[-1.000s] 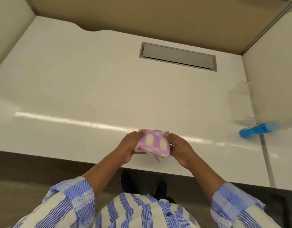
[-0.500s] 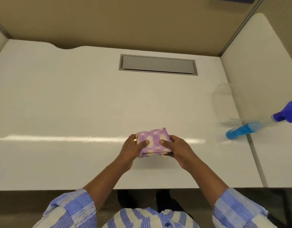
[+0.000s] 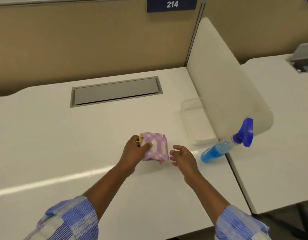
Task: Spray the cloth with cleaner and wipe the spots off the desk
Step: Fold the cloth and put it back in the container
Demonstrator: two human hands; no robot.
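Observation:
A folded purple cloth [image 3: 157,147] with pale spots is held just above the white desk [image 3: 63,144], gripped by my left hand [image 3: 135,151] at its left edge. My right hand [image 3: 181,155] hovers just right of the cloth, fingers spread, holding nothing. A spray bottle [image 3: 224,148] of blue cleaner with a blue trigger head stands at the desk's right edge, against the white divider, a short way right of my right hand. I cannot make out any spots on the desk surface.
A grey cable hatch [image 3: 115,91] is set into the desk at the back. A white divider panel [image 3: 224,87] separates this desk from the neighbouring desk [image 3: 274,144]. A tan partition wall [image 3: 89,40] with a "214" sign [image 3: 172,4] stands behind.
My right hand has let go of the cloth and opened beside it; my left hand alone now holds it. The view has tilted up and to the right.

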